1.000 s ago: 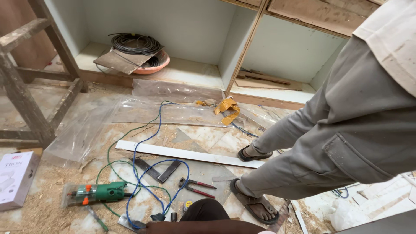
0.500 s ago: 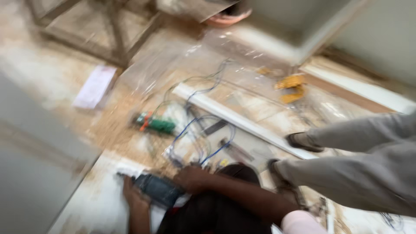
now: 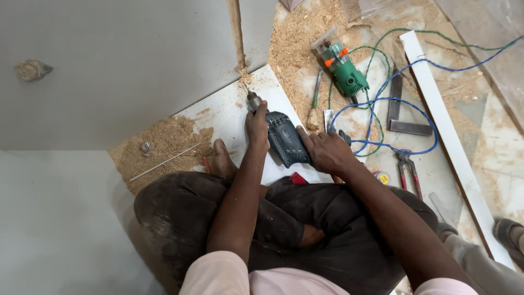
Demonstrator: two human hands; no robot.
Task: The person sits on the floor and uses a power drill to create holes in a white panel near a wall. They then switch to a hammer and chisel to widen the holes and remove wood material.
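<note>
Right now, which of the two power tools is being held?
The dark grey drill, gripped by left hand and right hand; the green tool lies untouched in sawdust.

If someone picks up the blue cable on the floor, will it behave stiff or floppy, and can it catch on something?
The blue cable is probably floppy: it lies in loose loops. It would likely drag rather than lift cleanly, since it crosses the green cable and the metal square. It looks thin, so probably light.
</note>
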